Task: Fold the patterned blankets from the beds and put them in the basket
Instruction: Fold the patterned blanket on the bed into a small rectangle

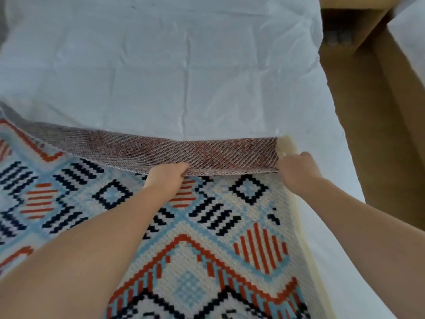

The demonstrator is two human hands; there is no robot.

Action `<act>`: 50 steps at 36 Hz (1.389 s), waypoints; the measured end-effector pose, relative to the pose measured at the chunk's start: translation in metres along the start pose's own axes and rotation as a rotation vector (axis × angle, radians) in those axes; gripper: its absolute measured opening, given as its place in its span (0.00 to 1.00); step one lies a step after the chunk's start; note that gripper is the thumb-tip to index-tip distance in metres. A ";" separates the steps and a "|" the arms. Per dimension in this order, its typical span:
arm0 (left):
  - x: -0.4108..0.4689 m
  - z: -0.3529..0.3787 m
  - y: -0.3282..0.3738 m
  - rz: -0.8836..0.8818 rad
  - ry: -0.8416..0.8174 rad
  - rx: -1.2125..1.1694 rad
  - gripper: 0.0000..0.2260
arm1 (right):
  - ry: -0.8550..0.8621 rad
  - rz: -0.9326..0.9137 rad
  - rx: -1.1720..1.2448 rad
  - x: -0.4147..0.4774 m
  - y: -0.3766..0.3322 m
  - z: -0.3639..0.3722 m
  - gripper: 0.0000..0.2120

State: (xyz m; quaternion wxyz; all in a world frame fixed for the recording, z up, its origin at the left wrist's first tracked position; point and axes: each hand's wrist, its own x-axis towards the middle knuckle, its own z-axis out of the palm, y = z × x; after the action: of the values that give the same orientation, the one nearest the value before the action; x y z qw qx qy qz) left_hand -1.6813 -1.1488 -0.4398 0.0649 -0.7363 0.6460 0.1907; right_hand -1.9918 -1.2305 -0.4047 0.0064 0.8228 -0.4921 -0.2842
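Wrinkles and pressed fold lines run across the white sheet [161,65] that covers the bed, which fills most of the view from the top edge down to the middle. On the near half of it lies the patterned blanket [207,249] – a woven piece with orange, navy and pale blue diamonds and stripes on a cream ground, and a plain cream border [301,226] down its right side. Its far edge [184,153] is turned back toward the person, showing a reddish-grey underside in a long band across the bed. The left hand [165,178] grips this turned edge near its middle, fingers curled under the fabric. The right hand [296,173] pinches the same edge at its right corner, just beside the cream border, thumb on top. Both bare forearms reach in from the bottom of the view. To the right of the mattress runs a brown floor strip [358,134] – blurred, with brown furniture at its far end – and beyond it the white bedding of a second bed [411,42].
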 end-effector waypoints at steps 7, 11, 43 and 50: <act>-0.069 -0.010 0.020 -0.027 -0.042 -0.001 0.17 | 0.016 -0.096 0.020 -0.053 0.004 0.013 0.16; -0.103 -0.008 0.025 -0.050 -0.101 -0.035 0.19 | 0.018 -0.123 0.020 -0.082 0.001 0.018 0.16; -0.283 0.074 0.066 0.002 -0.158 0.041 0.20 | 0.014 -0.184 0.010 -0.261 -0.001 0.110 0.17; -0.299 0.109 0.072 0.037 -0.152 0.073 0.18 | -0.008 -0.202 -0.003 -0.280 -0.008 0.133 0.16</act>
State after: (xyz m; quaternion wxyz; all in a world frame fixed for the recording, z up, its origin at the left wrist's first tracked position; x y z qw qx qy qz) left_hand -1.8004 -0.8458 -0.4197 0.1370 -0.7046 0.6594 0.2235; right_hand -2.1480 -0.9626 -0.3891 -0.0231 0.8669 -0.4065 -0.2875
